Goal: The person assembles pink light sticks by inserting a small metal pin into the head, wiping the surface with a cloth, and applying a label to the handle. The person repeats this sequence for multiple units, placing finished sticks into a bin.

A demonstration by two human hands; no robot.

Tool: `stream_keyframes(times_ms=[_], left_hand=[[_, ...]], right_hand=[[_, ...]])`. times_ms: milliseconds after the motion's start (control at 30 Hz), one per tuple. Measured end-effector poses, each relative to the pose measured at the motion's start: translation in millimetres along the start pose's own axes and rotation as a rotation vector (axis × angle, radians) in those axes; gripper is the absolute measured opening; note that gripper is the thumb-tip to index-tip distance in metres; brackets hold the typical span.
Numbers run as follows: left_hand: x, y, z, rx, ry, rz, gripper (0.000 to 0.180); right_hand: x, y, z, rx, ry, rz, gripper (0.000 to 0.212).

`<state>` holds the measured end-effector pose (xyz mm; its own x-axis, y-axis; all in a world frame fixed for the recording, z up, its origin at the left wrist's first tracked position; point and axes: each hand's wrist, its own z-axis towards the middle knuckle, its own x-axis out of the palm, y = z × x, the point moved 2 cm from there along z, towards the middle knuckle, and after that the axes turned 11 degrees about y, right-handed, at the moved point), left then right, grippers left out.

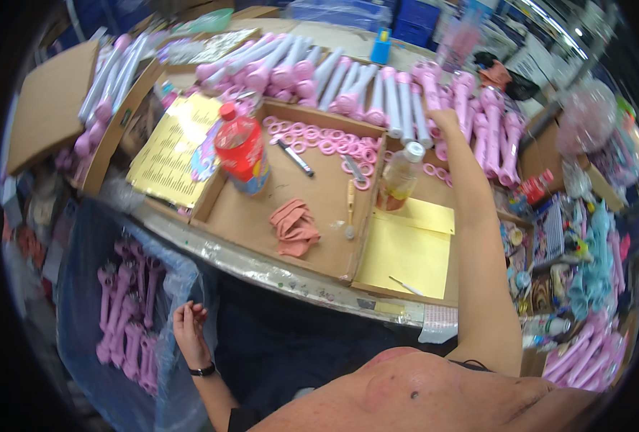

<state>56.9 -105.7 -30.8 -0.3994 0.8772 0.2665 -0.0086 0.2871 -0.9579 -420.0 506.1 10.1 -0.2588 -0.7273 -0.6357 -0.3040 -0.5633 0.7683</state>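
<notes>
At the back of the workbench, my right hand (445, 121) reaches into a row of pink plastic stick-shaped parts with rounded heads. Its fingers close around the lower end of one pink part (429, 83); the fingertips are partly hidden. My left hand (191, 333) is low on the left, fingers loosely curled but apart, with nothing visible in it. Beside it, a large blue plastic bag (179, 270) holds several pink parts (121, 309) of the same kind. Left of my right hand, pale grey-white tubes with pink ends (391, 101) lie side by side.
A cardboard tray (255, 223) holds a red-labelled bottle (242, 155), pink rings (319, 137), a marker (296, 158), a small brush (350, 209) and a salmon cloth (294, 227). A clear bottle (400, 176) stands by yellow paper (406, 248). Toys and boxes crowd the right.
</notes>
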Motion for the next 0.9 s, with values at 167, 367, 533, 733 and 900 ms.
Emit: stream_keyframes(times_ms=[167,367,533,733,900], left_hand=[[-38.6,-25.2,-23.3,0.050,-0.160,0.146,0.018],[-154.1,-67.1,-49.8,0.217,-0.403,0.397,0.022],[-311.2,-51.3,-21.3,-0.009,-0.259,1.036,0.023],[-480.4,78.6,-5.0,-0.991,0.153,1.622,0.032],[-527.3,156.6,4.5,-0.929,-0.234,1.153,0.054]], right_hand=[[-4.1,-43.3,57.5,-0.571,0.016,-0.974,0.042],[-7.2,7.8,21.6,-0.532,-0.013,-0.377,0.045],[-13.8,20.3,-113.2,-0.609,-0.145,-0.411,0.042],[-56.3,-25.5,-268.6,-0.384,-0.196,-0.643,0.039],[-139.7,-45.5,-374.0,-0.167,-0.282,-0.888,0.036]])
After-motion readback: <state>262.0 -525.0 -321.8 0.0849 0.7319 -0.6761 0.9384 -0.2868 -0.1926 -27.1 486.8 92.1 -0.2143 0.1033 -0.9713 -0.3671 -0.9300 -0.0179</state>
